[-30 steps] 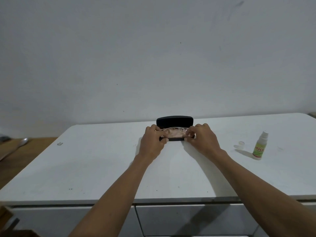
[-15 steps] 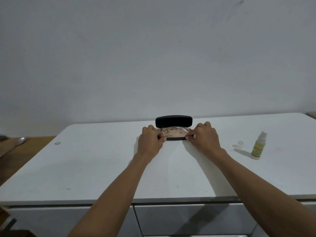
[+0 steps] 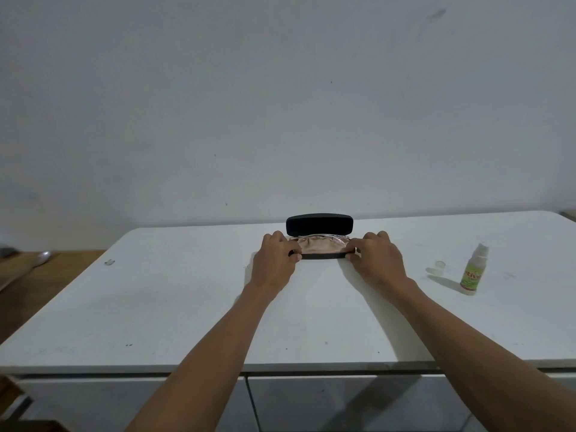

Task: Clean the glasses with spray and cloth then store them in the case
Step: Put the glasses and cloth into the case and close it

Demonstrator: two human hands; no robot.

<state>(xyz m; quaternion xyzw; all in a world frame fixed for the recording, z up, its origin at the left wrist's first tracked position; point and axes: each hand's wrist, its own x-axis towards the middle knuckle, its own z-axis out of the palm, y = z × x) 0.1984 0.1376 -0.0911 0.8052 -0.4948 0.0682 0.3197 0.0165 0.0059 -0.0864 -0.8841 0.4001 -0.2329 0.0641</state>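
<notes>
The black case [image 3: 319,223] stood open on the table [image 3: 174,294], cloth [image 3: 318,245] and glasses tucked inside. Left hand [image 3: 274,260] and right hand [image 3: 378,260] gripped its ends; only closing remained, judging by this.

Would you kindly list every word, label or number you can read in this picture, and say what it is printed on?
Small white spray bottle with a green and red label: it carries red lettering, too blurred to read.
Open black glasses case: no text visible.
White table and the wall: no text.
</notes>
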